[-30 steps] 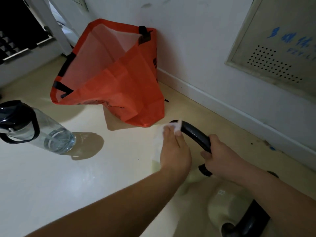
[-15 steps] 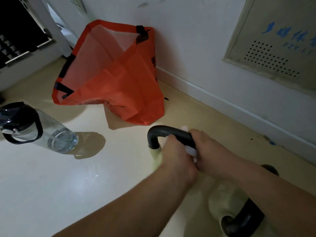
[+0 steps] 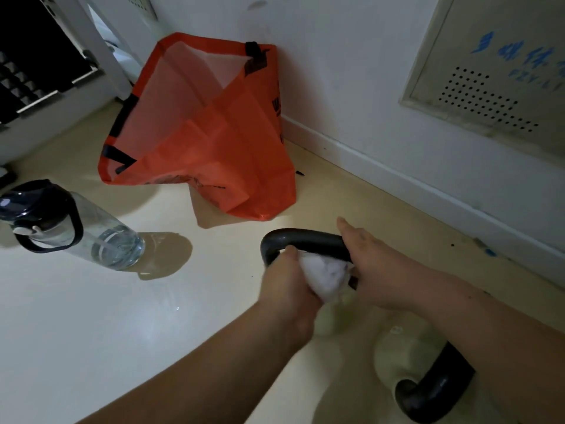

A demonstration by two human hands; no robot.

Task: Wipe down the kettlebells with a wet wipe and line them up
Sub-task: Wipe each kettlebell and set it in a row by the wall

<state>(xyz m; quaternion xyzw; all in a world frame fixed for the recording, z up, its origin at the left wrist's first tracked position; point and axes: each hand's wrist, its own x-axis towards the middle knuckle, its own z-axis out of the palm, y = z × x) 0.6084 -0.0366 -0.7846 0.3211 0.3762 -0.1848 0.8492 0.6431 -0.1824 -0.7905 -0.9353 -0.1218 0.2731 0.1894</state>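
A kettlebell with a black handle and a pale body stands on the floor in the middle of the head view. My left hand grips a bunched white wet wipe and presses it against the inner side of that handle. My right hand lies over the right end of the handle with its fingers stretched out straight. A second kettlebell lies at the lower right, its black handle pointing toward me and partly hidden by my right forearm.
An orange bag slumps against the white wall behind the kettlebell. A clear water bottle with a black lid stands on the floor at the left. A baseboard runs along the right, below a perforated wall panel.
My left hand has slid back from the handle's far end, and the wipe is bunched up under the handle. My right hand's fingers have straightened from their grip.
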